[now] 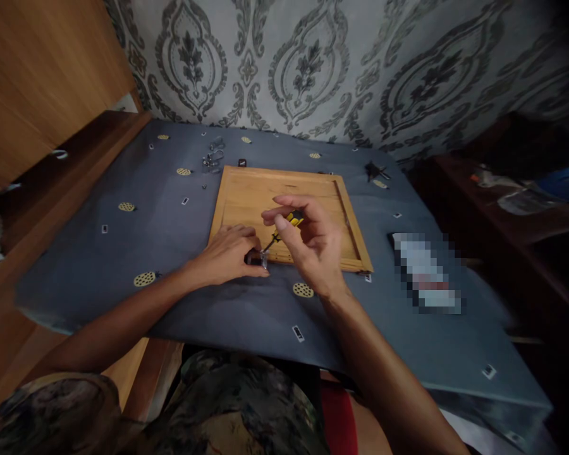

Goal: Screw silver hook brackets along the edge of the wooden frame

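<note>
A wooden panel with a raised frame [246, 189] lies flat on the grey sheet [123, 253]. My right hand [313, 246] is closed round a screwdriver with a yellow and black handle [291, 220]; its tip points down at the panel's near edge. My left hand [227, 256] rests at that edge and pinches a small metal fitting [258, 258] under the screwdriver tip.
Several small metal hinges and clips [212, 159] lie beyond the panel's far left corner. A dark tool [374, 170] sits at the far right. A blurred-out flat object [427, 272] lies right of the panel. Patterned wall behind, wooden cabinet [38, 69] on the left.
</note>
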`<state>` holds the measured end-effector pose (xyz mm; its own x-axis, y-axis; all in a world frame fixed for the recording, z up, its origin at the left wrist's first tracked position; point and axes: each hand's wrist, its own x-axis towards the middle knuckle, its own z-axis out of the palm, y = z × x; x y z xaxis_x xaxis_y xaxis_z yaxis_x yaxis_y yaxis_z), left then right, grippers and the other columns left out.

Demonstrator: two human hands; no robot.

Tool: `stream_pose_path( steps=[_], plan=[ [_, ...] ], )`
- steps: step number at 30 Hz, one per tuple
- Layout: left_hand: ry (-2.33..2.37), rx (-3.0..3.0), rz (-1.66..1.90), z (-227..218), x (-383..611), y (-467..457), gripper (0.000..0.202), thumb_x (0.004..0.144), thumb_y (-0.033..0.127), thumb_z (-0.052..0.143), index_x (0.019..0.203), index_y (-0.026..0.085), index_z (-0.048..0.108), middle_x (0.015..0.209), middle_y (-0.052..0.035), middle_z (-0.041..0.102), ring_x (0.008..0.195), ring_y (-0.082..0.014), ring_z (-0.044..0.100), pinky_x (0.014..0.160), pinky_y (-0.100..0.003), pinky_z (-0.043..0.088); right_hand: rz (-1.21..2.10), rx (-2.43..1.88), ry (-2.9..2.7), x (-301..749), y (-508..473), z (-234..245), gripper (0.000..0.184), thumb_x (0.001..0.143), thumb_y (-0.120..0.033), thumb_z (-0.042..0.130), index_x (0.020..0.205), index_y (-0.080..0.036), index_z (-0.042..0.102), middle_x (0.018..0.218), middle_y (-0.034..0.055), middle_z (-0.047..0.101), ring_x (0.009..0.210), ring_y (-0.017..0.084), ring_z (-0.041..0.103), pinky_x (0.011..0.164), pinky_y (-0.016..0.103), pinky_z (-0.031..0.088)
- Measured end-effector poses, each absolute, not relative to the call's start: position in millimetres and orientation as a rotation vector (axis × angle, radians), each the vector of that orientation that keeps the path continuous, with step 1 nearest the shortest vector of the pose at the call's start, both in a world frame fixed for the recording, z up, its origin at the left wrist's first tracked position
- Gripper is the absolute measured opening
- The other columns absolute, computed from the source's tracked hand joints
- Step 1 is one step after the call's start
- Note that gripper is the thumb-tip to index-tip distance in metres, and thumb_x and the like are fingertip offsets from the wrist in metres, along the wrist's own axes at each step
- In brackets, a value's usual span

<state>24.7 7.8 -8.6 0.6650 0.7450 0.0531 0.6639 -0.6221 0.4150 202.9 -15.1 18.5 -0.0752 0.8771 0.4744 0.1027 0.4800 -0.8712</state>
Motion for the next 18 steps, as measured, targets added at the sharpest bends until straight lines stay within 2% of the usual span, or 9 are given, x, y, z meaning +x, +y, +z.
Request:
stream_pose_path(
  steps=[7, 13, 15, 18],
  plan=[
    [1.120, 2.503, 0.338, -11, 26, 8, 0.034, 0.085, 0.052, 0.079, 0.087, 0.020, 0.070, 0.104, -0.0069, 0.068, 0.105, -0.0302, 0.063, 0.091, -0.045, 0.046, 0.971, -0.831, -1.439, 193, -14, 20, 0.028, 0.096, -0.053, 0.063, 0.095, -0.025, 0.061, 0.082, -0.0002, 0.070, 0.078, 0.016, 0.068, 0.078, 0.033, 0.057],
    [1.101, 2.532, 0.287, -11, 25, 10, 0.035, 0.086, 0.053, 0.079, 0.091, 0.019, 0.071, 0.103, -0.0071, 0.069, 0.106, -0.0298, 0.062, 0.091, -0.043, 0.046, 1.243, -0.633, -1.458, 200, 9, 29, 0.044, 0.089, -0.056, 0.070, 0.062, -0.023, 0.061, 0.073, 0.0007, 0.067, 0.062, 0.013, 0.056, 0.064, 0.030, 0.049],
    [1.115, 2.512, 0.290, -10, 25, 10, 0.034, 0.086, 0.053, 0.079, 0.092, 0.020, 0.071, 0.104, -0.0066, 0.069, 0.107, -0.0299, 0.063, 0.092, -0.043, 0.045, 1.377, -0.562, -1.523, 201, 19, 35, 0.048, 0.086, -0.059, 0.071, 0.056, -0.022, 0.062, 0.070, 0.0014, 0.068, 0.057, 0.012, 0.054, 0.060, 0.030, 0.047],
    [1.115, 2.501, 0.312, -10, 25, 10, 0.034, 0.086, 0.052, 0.079, 0.099, 0.021, 0.072, 0.108, -0.0061, 0.071, 0.109, -0.0301, 0.063, 0.094, -0.043, 0.046, 1.544, -0.506, -1.623, 199, 29, 41, 0.056, 0.085, -0.066, 0.067, 0.051, -0.023, 0.058, 0.055, -0.0007, 0.062, 0.046, 0.011, 0.048, 0.054, 0.031, 0.043]
  ],
)
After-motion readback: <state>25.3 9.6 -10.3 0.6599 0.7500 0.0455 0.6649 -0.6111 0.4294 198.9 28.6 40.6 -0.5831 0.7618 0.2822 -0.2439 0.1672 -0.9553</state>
